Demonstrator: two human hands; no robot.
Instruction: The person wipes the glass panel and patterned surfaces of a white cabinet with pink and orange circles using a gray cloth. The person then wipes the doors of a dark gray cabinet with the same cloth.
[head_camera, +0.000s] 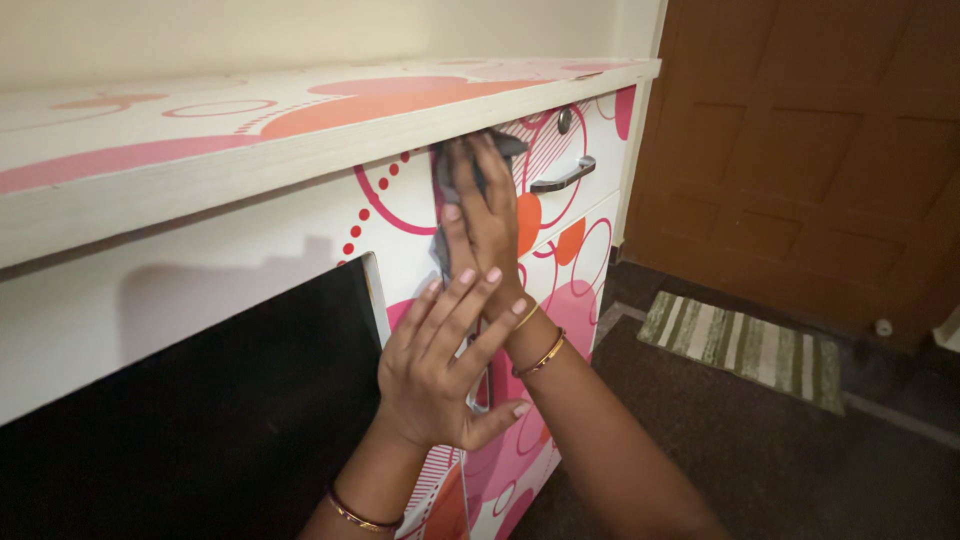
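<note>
Overhead, right hand (487, 215) presses cloth (440, 170) under desktop edge (330, 140).

The desk (300, 130) looks like smooth laminated board with a faint sheen; its drawer handle (563, 178) is dull grey metal; the cloth (440, 170) is soft, matt grey fabric; the door (810, 150) is matt brown wood; the striped mat (745, 347) is coarse woven textile

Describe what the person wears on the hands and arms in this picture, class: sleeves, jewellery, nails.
Both forearms are bare, with no sleeves in view. The left hand has a thin gold-coloured bangle with dark edging at its wrist. The right hand has two similar slim bangles at its wrist. The fingernails on both look pale pink.
</note>
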